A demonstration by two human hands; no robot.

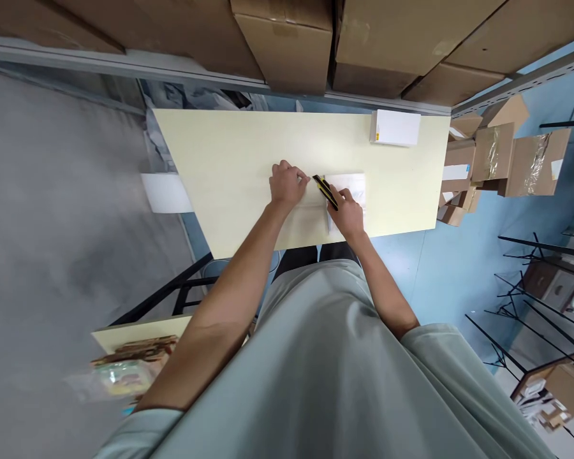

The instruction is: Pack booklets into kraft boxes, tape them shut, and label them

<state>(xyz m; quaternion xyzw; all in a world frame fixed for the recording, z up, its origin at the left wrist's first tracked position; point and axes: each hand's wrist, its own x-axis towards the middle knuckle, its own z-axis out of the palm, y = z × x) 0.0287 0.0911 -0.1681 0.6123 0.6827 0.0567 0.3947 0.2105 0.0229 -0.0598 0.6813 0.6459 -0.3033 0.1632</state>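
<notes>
My right hand is closed around a black and yellow utility knife. The knife slants up and left, its front end close to the fingertips of my left hand. Thumb and forefinger of the left hand are pinched together just above the tabletop; whatever they hold, if anything, is too small to make out. Beneath the knife and right hand lies a flat white packet, partly covered by that hand. Both hands are over the pale yellow table, near its front edge.
A white box stands at the table's back right. Cardboard boxes fill a shelf above the far edge, and more cartons are stacked right of the table. At lower left, a plastic bag lies by a second surface.
</notes>
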